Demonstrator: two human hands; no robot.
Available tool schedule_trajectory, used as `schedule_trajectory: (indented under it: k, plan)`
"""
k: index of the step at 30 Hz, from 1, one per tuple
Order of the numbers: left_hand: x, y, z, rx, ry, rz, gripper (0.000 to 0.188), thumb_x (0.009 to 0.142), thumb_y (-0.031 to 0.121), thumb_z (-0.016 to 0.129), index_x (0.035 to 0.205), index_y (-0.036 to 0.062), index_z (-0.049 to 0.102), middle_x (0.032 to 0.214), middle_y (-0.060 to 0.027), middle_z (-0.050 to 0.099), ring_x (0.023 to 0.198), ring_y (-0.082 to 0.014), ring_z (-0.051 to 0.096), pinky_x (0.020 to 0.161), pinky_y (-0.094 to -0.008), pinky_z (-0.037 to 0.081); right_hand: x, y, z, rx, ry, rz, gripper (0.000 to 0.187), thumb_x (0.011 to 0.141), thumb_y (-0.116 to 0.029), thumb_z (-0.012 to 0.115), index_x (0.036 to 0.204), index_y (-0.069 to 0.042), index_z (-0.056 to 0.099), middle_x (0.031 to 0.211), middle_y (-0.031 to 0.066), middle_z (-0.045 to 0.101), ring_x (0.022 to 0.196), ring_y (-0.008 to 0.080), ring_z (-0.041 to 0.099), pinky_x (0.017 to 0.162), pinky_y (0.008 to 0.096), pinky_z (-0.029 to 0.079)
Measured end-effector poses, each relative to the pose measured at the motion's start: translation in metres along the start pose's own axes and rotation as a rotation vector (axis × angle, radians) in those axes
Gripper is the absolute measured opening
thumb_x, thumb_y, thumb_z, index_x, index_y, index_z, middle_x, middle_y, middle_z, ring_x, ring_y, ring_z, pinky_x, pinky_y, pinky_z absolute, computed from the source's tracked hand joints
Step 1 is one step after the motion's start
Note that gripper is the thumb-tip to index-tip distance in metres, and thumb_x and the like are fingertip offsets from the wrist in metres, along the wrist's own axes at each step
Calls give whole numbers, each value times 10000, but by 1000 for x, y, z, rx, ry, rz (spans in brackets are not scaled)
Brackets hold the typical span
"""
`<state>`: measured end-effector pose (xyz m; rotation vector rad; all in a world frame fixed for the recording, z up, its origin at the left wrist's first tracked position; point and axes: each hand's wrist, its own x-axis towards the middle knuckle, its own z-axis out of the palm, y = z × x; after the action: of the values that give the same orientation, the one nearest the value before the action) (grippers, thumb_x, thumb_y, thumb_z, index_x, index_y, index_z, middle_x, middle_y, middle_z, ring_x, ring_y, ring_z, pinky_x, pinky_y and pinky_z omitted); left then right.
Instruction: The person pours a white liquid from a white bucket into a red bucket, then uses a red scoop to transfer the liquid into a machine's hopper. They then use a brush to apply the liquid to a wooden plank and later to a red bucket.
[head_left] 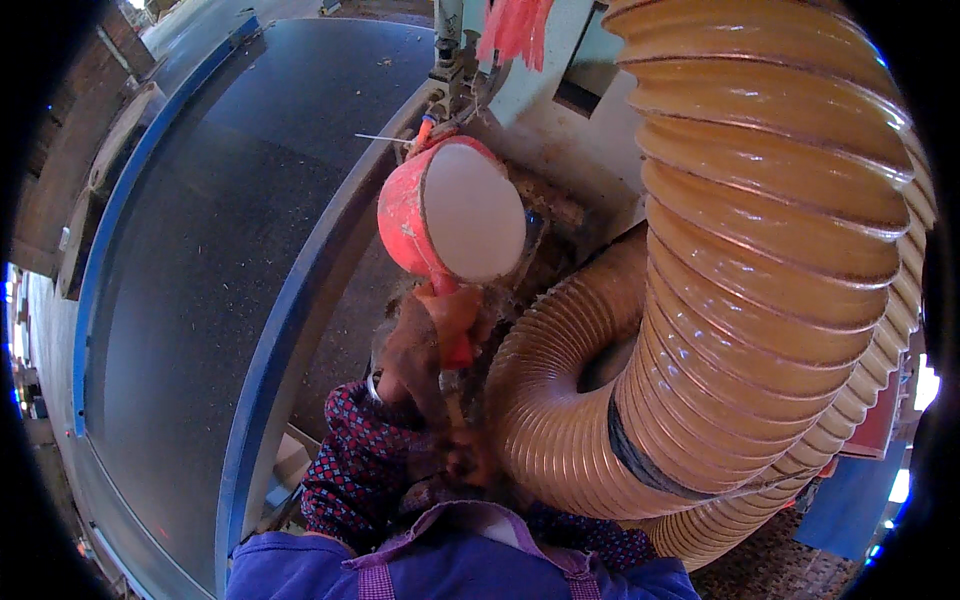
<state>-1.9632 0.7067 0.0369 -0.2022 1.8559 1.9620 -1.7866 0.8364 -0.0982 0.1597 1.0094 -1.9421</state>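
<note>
A red dipper (402,215) with a pale inside is tilted so that its round mouth faces right. My left hand (408,350), reaching up from a patterned sleeve, is closed around the dipper's handle below the cup. Orange material (455,312) lies against the fingers and partly hides the handle. Lower down, close to my body, my right hand (468,455) is in shadow and blurred. Its fingers cannot be made out clearly, nor whether they hold anything.
A large amber ribbed hose (770,230) curves down the right side, close beside my hands. To the left runs a dark flat surface (190,290) with blue edging (262,400). Beyond the dipper stand a pale machine panel (535,115) and red strips (515,30).
</note>
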Motion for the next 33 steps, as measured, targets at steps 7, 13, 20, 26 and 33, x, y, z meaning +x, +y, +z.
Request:
schedule_trajectory:
  k: [7,13,20,26,33]
  plan:
    - [0,-5,1,-20,37,-59,251,833,248,539,687,49,583,614,-12,561,567,-104,545,517,-260,417,1,0,0,109,17,64,369,840,-160,638,1197,-108,562,1038,2,569,820,121,529,726,337,485]
    - [6,-22,-8,59,-24,24,244,820,237,548,686,37,590,612,-20,570,554,-105,547,507,-263,414,0,8,0,269,72,152,364,846,-177,637,1197,-117,564,1034,-1,573,814,122,531,721,338,484]
    - [0,-10,-5,40,41,-99,237,812,227,555,689,31,606,617,-31,595,551,-113,563,506,-260,416,1,13,1,462,140,262,358,853,-198,636,1197,-127,566,1031,-5,577,808,124,532,715,340,483]
    - [6,-38,-16,21,-83,93,239,825,232,559,685,39,581,619,-19,586,540,-101,539,494,-263,405,1,17,3,555,191,296,354,859,-215,634,1197,-136,568,1027,-8,581,802,125,534,711,342,482]
    - [-7,-10,-3,6,21,-66,221,827,214,559,686,44,569,636,-15,582,547,-100,531,487,-274,399,-2,9,10,568,231,316,342,865,-225,631,1192,-145,572,1014,-9,590,798,130,539,713,342,480]
